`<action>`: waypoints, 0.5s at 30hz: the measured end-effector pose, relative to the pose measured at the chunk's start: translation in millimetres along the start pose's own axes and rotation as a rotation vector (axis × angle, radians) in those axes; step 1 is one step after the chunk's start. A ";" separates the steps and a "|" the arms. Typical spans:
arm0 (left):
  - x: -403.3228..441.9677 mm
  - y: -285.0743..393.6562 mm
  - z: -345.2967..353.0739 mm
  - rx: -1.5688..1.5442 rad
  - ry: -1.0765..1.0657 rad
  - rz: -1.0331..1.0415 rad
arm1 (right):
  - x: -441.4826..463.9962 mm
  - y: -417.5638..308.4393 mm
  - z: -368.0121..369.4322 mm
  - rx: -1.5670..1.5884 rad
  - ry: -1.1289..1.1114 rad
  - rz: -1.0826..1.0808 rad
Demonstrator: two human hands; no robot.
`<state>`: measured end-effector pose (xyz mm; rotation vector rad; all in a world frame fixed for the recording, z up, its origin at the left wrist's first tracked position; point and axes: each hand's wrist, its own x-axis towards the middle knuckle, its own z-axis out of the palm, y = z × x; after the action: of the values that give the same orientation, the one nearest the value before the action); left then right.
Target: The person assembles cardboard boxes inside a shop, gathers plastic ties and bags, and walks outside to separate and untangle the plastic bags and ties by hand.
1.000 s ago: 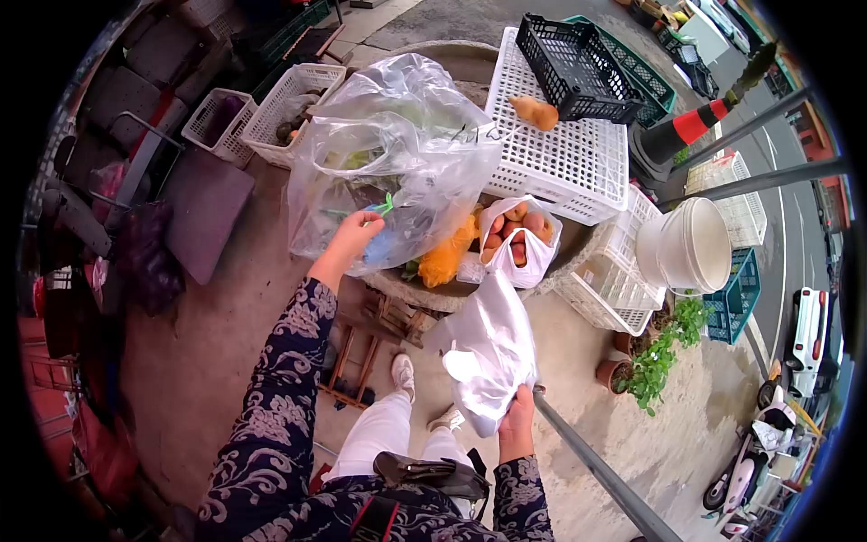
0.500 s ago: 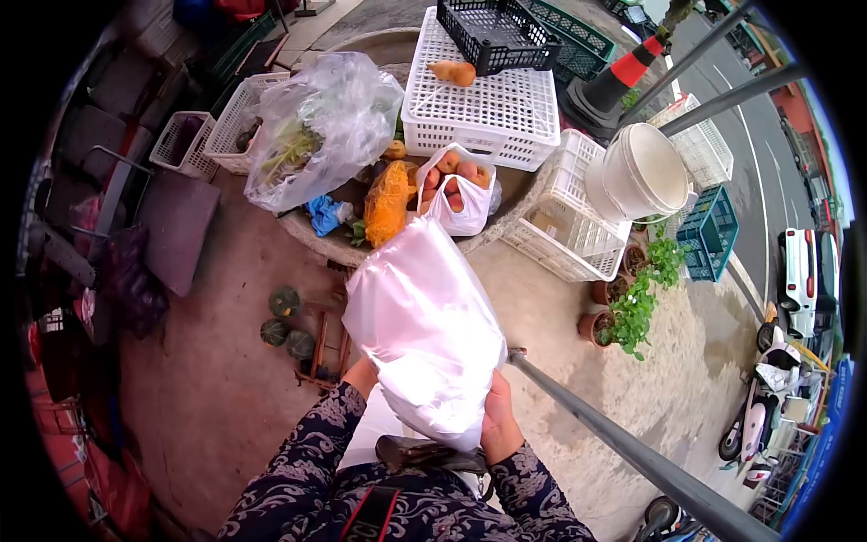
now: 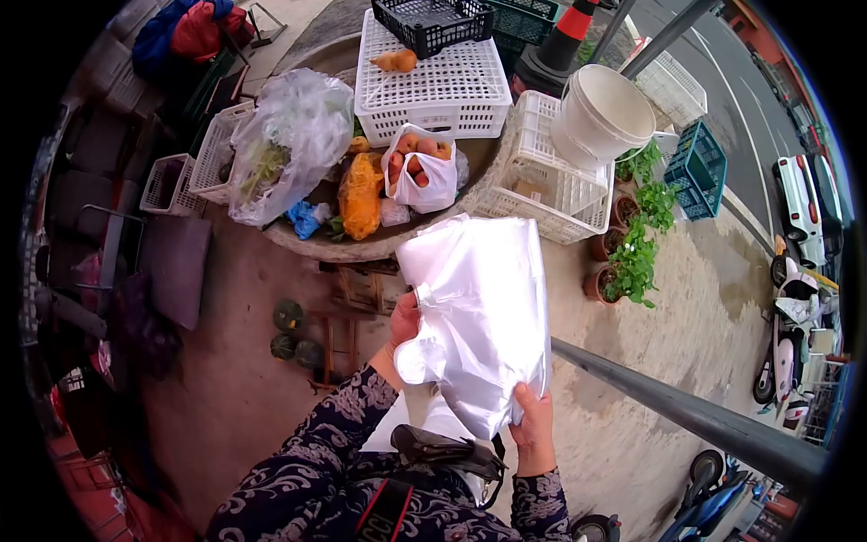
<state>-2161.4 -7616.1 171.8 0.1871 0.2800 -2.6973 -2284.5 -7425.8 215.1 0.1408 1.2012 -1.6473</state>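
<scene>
A white plastic bag (image 3: 483, 312) is stretched out in front of me, hiding part of the floor and of the pole behind it. My left hand (image 3: 405, 323) is closed on its left edge, with some fingers behind the plastic. At the lower right corner, my right hand (image 3: 533, 417) pinches the bag, thumb in front. Beyond the bag, on a round stone basin (image 3: 361, 250), sit a white bag of reddish round produce (image 3: 424, 185), an orange mesh bag (image 3: 361, 203) and a large clear bag of greens (image 3: 289, 149).
A white crate (image 3: 432, 81) stands at the back with a black crate (image 3: 433, 27) on it. To the right are a white bucket (image 3: 603, 117) and potted plants (image 3: 632, 262). A grey pole (image 3: 686, 406) slants across the lower right. Dark green squashes (image 3: 287, 314) lie on the floor.
The white bag has shifted right and is turned flatter toward me. My left hand has come up along its edge, and my right hand has moved right. The whole view has shifted slightly.
</scene>
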 end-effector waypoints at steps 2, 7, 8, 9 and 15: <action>-21.3 11.1 -38.7 -0.034 -0.005 -0.087 | -0.1 20.1 -8.8 -0.037 0.105 -0.007; -57.3 -11.2 -67.1 0.366 0.385 -0.211 | -7.8 73.3 -28.0 -0.498 0.216 -0.141; -56.6 -14.8 -78.5 0.359 0.452 -0.291 | -9.9 83.4 -37.4 -0.679 0.235 -0.144; -55.1 -17.5 -92.0 0.353 0.519 -0.372 | -17.3 85.2 -32.0 -0.830 0.247 -0.216; -58.2 -40.0 -80.2 0.425 0.395 -0.468 | -75.5 53.2 14.4 -1.424 0.368 -0.520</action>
<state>-2118.6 -7539.6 110.7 0.8839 -0.1689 -3.1339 -2202.9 -7384.4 234.3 -0.8459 2.5598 -0.7963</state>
